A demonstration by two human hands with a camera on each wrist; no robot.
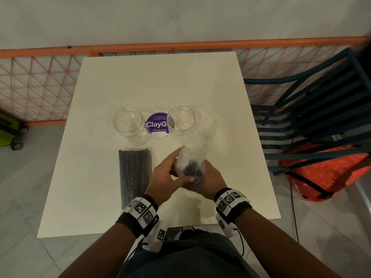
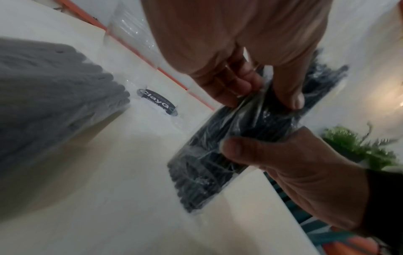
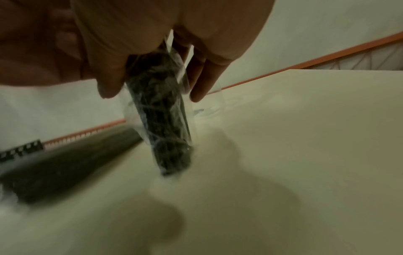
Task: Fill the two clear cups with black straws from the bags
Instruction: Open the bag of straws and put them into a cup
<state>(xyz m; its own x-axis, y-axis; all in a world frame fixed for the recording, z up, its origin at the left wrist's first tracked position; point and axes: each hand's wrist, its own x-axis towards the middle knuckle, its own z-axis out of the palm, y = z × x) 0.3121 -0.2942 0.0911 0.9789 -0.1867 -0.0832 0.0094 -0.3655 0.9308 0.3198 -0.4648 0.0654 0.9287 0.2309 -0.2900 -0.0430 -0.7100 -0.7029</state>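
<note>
Head view: both hands, left hand (image 1: 167, 173) and right hand (image 1: 208, 180), gripping held bag of black straws (image 1: 190, 165) above table (image 1: 220, 97), near empty clear cups (image 1: 128, 121). Best opened gently, mouth kept upward against spills.

We see a white table (image 1: 140, 81) with a round purple sticker (image 1: 157, 123) on it that reads "ClayG". Behind the table runs an orange mesh fence (image 1: 40, 77). To the right stands a dark blue chair (image 1: 313, 109), and an orange bag (image 1: 325, 173) lies under it. At the far left a green case (image 1: 9, 131) on wheels stands on the tiled floor (image 1: 26, 257).
</note>
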